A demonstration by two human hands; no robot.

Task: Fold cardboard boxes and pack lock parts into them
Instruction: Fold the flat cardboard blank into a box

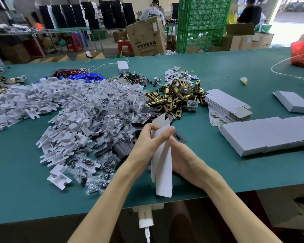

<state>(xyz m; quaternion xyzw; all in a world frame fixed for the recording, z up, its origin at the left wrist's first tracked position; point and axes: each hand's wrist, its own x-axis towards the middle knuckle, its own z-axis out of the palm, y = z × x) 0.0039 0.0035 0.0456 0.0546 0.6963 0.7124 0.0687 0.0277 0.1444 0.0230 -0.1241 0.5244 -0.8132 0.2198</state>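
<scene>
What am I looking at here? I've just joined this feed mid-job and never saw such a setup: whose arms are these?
There is no machine. One camera sits on a person's head, looking forward and down, so the two bare arms are theirs. The left hand and right hand hold a half-folded white cardboard box over the green table. On it lie piles of white plastic pieces, small clear bags and brass lock parts. To the right are a stack of flat box blanks and a row of folded boxes.
</scene>
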